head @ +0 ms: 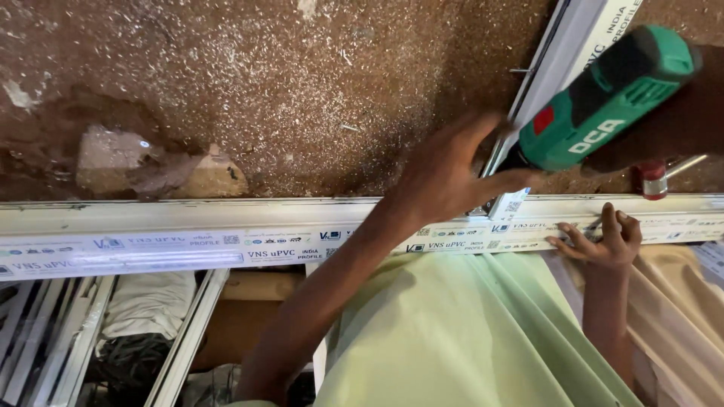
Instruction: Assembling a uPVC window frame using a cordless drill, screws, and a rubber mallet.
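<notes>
White plastic window profile (151,218), long, lies across the view; everything below is placed relative to it.

- Second white profile (558,45) runs away from its far side and butts into it at a corner joint.
- Left hand (441,177) sits on that joint. Fingers are spread and pressed flat across both pieces, probably to keep the corner from shifting.
- Green drill (603,113) hangs just beyond the long profile, with its nose angled down at the joint beside the left thumb.
- Right hand (682,113) carries the drill from behind. Its fingers are hidden by the tool body, so I cannot tell how they close.
- Another person's hand (603,240) rests on the long profile to the right of the joint. Fingers are loosely apart, seemingly holding it down.
- Pale green cloth (452,339) drapes on the near side.
- Dusty brown floor (264,90), strewn with shavings, lies on the far side.
</notes>
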